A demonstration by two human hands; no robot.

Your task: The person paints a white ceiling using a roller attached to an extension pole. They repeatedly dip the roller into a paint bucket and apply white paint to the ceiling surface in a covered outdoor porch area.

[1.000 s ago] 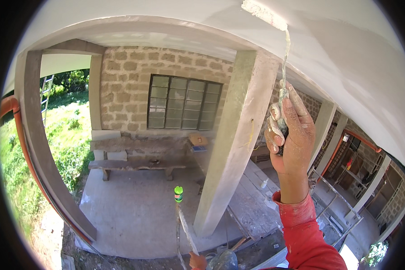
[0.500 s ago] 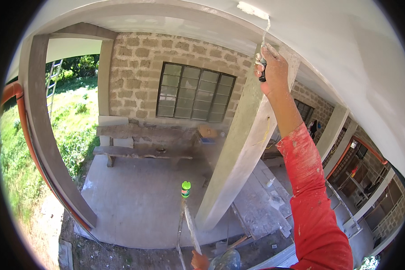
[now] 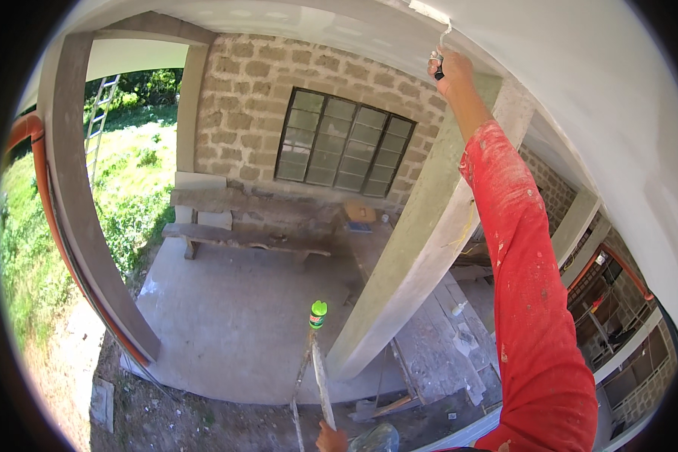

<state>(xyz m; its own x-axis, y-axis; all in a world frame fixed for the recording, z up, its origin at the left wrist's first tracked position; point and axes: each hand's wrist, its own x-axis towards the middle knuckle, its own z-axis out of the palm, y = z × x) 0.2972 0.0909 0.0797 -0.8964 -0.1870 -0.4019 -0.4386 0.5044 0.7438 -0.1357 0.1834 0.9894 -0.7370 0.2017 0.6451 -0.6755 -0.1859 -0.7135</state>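
My right hand point(image 3: 453, 69), at the end of a raised arm in a paint-spattered red sleeve point(image 3: 527, 279), is closed round the black handle of a paint roller point(image 3: 446, 34). The roller's white cover touches the pale overhead surface point(image 3: 580, 90) near its edge, partly cut off by the top of the picture. Low in the middle, my left hand point(image 3: 330, 437) is wrapped round a paint-spattered pole point(image 3: 321, 377). A thinner bar stands beside that pole. At their upper end sits a bright green plastic bottle piece point(image 3: 319, 315).
A concrete column point(image 3: 407, 279) rises just left of my right arm. Behind it are a wooden bench point(image 3: 248, 237) and a block wall with a louvred window point(image 3: 344, 142). An orange pipe point(image 3: 44, 196) runs along the left post. Boards point(image 3: 437, 346) lie right of the column.
My right hand and the roller have moved higher in the picture, and more red sleeve shows. The view has shifted slightly. My left hand keeps hold of the pole.
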